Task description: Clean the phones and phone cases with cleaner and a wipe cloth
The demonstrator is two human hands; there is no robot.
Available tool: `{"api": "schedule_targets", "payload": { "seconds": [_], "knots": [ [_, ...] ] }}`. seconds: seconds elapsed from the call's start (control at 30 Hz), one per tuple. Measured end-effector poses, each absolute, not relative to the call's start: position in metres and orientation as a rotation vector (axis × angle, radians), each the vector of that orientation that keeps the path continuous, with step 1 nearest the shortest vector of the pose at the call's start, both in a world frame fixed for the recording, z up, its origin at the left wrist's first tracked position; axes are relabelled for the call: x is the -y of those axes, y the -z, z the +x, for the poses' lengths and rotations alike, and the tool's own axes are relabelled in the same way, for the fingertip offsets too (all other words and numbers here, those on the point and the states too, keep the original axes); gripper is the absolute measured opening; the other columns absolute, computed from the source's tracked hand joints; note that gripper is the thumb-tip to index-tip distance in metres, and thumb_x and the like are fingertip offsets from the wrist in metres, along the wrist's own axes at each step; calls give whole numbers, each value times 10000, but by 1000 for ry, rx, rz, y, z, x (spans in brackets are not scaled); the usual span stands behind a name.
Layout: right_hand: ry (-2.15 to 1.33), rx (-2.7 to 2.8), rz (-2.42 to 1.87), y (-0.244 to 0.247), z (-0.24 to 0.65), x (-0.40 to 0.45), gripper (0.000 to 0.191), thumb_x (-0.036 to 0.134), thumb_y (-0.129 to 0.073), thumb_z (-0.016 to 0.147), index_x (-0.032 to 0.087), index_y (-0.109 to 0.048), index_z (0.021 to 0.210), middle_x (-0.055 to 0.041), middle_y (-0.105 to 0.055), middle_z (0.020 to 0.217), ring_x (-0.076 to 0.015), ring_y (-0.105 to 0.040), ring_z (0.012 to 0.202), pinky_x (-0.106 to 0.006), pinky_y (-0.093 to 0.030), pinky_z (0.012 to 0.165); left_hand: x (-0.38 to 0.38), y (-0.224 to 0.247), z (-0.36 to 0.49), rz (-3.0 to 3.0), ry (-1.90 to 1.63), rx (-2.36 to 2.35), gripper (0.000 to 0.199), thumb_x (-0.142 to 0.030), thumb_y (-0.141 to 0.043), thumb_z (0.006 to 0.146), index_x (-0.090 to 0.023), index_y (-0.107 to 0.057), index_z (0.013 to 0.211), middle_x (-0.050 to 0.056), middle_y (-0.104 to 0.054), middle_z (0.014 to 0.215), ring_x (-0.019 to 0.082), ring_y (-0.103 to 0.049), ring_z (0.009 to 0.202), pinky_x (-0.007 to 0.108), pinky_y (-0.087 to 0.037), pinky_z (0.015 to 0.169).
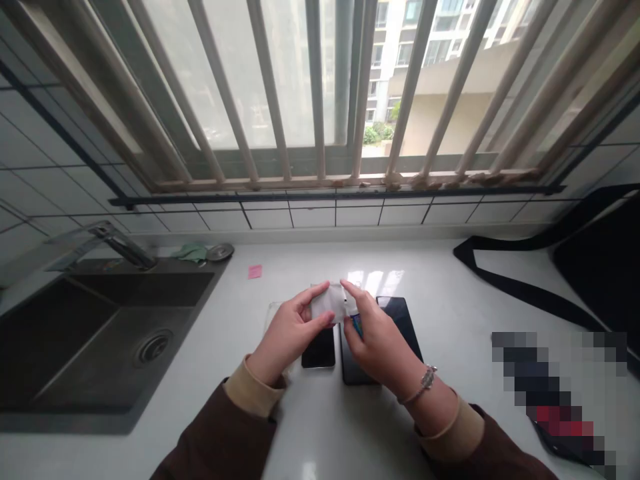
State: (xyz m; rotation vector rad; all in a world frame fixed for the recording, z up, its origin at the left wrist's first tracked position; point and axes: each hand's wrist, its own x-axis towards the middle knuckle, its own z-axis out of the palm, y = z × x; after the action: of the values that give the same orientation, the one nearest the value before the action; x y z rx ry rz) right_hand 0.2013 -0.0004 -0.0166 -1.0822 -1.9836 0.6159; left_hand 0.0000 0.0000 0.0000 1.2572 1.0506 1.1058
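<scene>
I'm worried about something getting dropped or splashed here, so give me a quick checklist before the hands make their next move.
1. White item gripped by the left hand: ok, held between thumb and fingers.
2. Right hand gripping the white item too: cannot tell; its fingertips are close by, but contact is unclear.
3. Phone lying on the counter: ok, in front of the person.
4. Tablet unobstructed in view: not ok; the right hand hides part of it.
5. Phone and tablet outside the sink: ok, both right of it.
</scene>
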Motion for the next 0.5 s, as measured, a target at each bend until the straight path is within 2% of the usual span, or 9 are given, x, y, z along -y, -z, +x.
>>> {"api": "schedule_targets", "payload": {
  "seconds": [0.1, 0.2, 0.37, 0.5],
  "knots": [
    [-554, 2078, -1098, 17, 200, 1, 718, 93, -525, 972, 305, -350, 1634, -133, -641, 1299, -303, -680, 1181, -484, -602, 1003, 0, 2, -1, 1294, -1092, -1073, 706, -367, -852, 858, -203, -612, 1501, 135, -692, 1441, 305, -728, 1165, 495, -608, 1028],
    [-473, 2152, -1095, 17, 201, 0, 709, 81, -531, 963, 317, -380, 1615, -107, -667, 1177, -288, -706, 1061, -456, -627, 926, 0, 0, -2, 1384, -1080, -1120, 695, -382, -852, 859, -209, -625, 1493, 134, -667, 1480, 311, -712, 1191, 493, -593, 1047],
    [-441, 2184, -1108, 20, 201, 0, 683, 42, -558, 918, 307, -455, 1539, -88, -699, 1179, -270, -723, 1059, -424, -629, 924, 0, -1, -3, 1426, -1041, -1161, 701, -387, -843, 872, -206, -611, 1509, 127, -723, 1397, 303, -736, 1133, 482, -601, 1026],
    [-474, 2164, -1128, 23, 200, -1, 605, 9, -576, 876, 299, -550, 1406, -77, -717, 1226, -266, -737, 1087, -423, -619, 966, 0, 2, -2, 1352, -1054, -1071, 723, -356, -847, 868, -224, -586, 1530, 112, -660, 1499, 302, -700, 1247, 475, -584, 1079]
  ]
}}
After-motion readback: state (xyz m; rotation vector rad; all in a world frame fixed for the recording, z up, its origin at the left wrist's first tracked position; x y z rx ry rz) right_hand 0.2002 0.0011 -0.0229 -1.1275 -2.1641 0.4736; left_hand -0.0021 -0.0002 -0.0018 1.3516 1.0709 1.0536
